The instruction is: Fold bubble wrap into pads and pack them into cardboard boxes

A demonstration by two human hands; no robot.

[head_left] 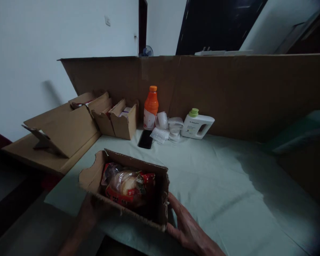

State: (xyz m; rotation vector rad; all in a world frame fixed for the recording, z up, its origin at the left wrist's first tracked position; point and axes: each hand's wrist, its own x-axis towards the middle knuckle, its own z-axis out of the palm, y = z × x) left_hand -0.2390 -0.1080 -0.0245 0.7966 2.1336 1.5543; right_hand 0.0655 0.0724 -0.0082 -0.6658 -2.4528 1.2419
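Cardboard box [162, 199] at cloth's [229, 185] near edge. Hands apart: right hand [186, 227] flat against right wall; left hand [89, 213] at near wall, grip indiscernible. Open cloth stretches rightward.

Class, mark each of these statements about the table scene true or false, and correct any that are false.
1. The left hand and right hand both touch the open cardboard box. True.
2. That cardboard box is empty. False: food packets lie inside it.
3. A black phone lies flat in front of the orange bottle. True.
4. The white jug has a red cap. False: its cap is green.
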